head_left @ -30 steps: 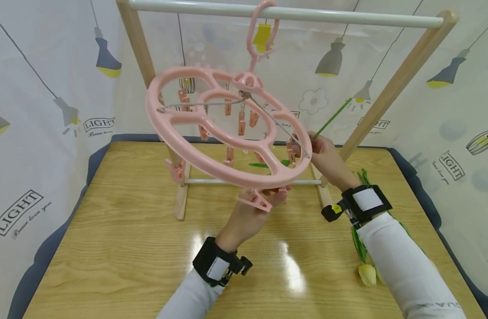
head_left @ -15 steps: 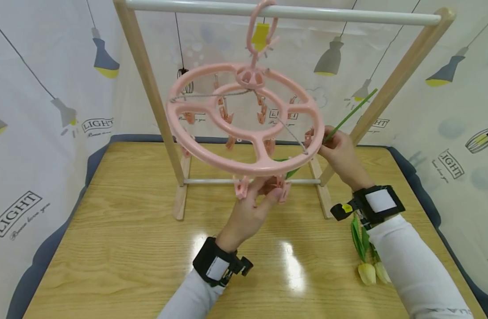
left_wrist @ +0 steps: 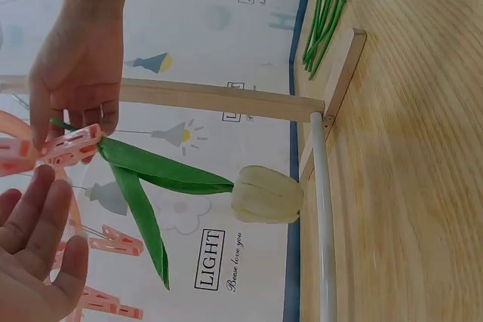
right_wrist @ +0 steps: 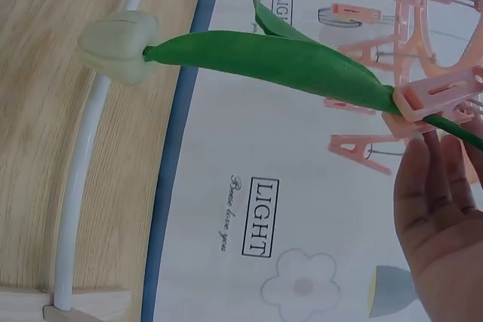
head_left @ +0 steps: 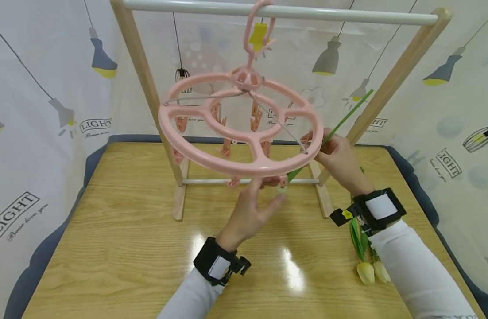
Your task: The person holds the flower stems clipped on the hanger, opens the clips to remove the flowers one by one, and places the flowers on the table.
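A white artificial tulip (left_wrist: 267,194) with green leaves hangs head down from a pink clothespin (right_wrist: 441,99), whose jaws sit around the stem above the leaves. My right hand (head_left: 340,161) keeps curled fingers about the upper stem, close beside that clothespin. The stem's cut end rises past the hand towards the upper right. Below the rim of the pink round hanger (head_left: 244,167), my left hand (head_left: 248,217) has loosened, its thumb spread from the fingers. In the left wrist view these fingers lie near the clothespin, holding nothing. The hanger partly hides both hands in the head view.
The hanger's hook (head_left: 252,31) hangs on the white top bar (head_left: 339,16) of a wooden rack (head_left: 144,75). Several other clothespins dangle under the hanger. More tulips (head_left: 365,272) lie on the wooden table (head_left: 108,257) by the right forearm.
The hanger has swung from a steep tilt to nearly level. My left thumb has moved away from the clothespin it was touching. The right hand has shifted slightly right with the stem.
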A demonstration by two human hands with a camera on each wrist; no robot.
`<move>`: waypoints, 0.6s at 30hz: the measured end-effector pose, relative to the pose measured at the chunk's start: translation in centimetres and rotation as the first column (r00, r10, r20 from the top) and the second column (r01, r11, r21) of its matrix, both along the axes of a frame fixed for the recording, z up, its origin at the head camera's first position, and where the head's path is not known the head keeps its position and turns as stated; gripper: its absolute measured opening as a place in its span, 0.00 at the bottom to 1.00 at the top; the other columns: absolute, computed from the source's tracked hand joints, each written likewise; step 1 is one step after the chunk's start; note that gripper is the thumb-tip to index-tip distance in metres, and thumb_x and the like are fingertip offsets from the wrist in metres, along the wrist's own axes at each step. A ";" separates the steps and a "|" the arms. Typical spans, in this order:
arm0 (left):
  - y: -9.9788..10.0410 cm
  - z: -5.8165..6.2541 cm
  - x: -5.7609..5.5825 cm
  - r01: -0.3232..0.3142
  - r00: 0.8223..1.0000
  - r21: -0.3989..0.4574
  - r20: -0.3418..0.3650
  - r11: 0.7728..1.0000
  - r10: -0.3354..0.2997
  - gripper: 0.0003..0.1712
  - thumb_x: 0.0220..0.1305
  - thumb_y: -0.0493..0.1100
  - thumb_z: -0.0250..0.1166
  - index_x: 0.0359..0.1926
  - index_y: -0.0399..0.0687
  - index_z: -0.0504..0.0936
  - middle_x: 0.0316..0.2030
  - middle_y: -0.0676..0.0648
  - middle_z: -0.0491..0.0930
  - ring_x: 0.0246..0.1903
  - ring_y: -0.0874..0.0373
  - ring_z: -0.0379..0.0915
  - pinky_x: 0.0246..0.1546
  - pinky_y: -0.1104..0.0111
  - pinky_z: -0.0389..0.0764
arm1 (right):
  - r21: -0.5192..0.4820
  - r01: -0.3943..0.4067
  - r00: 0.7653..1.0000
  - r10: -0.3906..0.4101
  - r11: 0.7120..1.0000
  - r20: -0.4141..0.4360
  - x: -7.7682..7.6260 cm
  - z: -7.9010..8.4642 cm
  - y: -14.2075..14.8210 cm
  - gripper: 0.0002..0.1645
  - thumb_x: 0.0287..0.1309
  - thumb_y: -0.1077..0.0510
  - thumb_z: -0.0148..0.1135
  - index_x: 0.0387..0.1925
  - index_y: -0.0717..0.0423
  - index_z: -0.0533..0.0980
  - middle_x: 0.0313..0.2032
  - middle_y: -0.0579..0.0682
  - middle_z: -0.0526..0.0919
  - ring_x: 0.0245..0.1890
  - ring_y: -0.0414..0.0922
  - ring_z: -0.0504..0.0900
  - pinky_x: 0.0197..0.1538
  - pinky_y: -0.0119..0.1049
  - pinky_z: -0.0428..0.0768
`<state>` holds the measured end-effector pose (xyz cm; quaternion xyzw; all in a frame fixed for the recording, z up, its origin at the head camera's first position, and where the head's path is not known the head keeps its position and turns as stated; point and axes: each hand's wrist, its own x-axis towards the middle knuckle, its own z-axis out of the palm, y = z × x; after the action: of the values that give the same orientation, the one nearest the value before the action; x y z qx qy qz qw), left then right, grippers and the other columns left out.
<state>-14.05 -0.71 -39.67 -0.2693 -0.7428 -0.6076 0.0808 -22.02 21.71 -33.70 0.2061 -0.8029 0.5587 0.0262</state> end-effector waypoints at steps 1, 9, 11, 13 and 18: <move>0.1 0.0 -0.1 -0.002 0.999 0.009 -0.033 1.000 0.002 0.32 0.68 0.41 0.59 0.71 0.46 0.63 0.60 0.43 0.75 0.61 0.49 0.71 0.66 0.56 0.70 | 0.015 -0.007 1.000 0.007 1.000 -0.001 0.2 0.1 -0.1 0.10 0.66 0.60 0.61 0.48 0.55 0.77 0.42 0.38 0.82 0.40 0.35 0.82 0.43 0.24 0.81; 0.3 0.0 -0.6 -0.101 0.973 0.003 -0.208 0.995 0.099 0.29 0.57 0.21 0.44 0.57 0.41 0.74 0.47 0.41 0.78 0.44 0.52 0.71 0.49 0.64 0.72 | 0.023 -0.086 0.996 0.085 0.996 0.035 1.0 0.2 -0.7 0.11 0.63 0.65 0.61 0.47 0.61 0.77 0.37 0.38 0.85 0.32 0.36 0.83 0.39 0.27 0.83; 0.4 0.3 -0.6 -0.090 0.981 0.003 -0.172 0.996 0.089 0.22 0.65 0.24 0.45 0.53 0.43 0.75 0.43 0.43 0.79 0.41 0.54 0.71 0.49 0.66 0.73 | -0.008 -0.097 0.994 0.097 0.995 0.043 1.2 0.2 -0.8 0.12 0.63 0.66 0.61 0.48 0.62 0.76 0.37 0.40 0.85 0.32 0.37 0.84 0.39 0.29 0.84; 0.6 0.5 -0.8 -0.058 0.990 0.014 -0.126 0.998 0.060 0.13 0.72 0.29 0.47 0.51 0.44 0.74 0.41 0.44 0.79 0.42 0.55 0.73 0.53 0.64 0.75 | -0.012 -0.100 0.994 0.101 0.995 0.045 1.3 0.1 -0.9 0.13 0.64 0.64 0.61 0.49 0.64 0.76 0.39 0.40 0.85 0.32 0.38 0.85 0.38 0.29 0.85; 1.2 0.9 -1.1 0.000 0.999 0.019 -0.048 1.000 0.001 0.21 0.75 0.34 0.51 0.66 0.42 0.68 0.38 0.44 0.81 0.43 0.55 0.79 0.58 0.63 0.76 | 0.057 -0.093 0.995 0.091 0.994 0.045 1.6 -0.1 -1.0 0.16 0.67 0.58 0.61 0.52 0.63 0.76 0.40 0.37 0.86 0.34 0.38 0.87 0.37 0.31 0.85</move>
<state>-15.11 0.53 -38.77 -0.2829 -0.7348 -0.6081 0.1012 -20.41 20.69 -33.81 0.2317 -0.8091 0.5396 -0.0229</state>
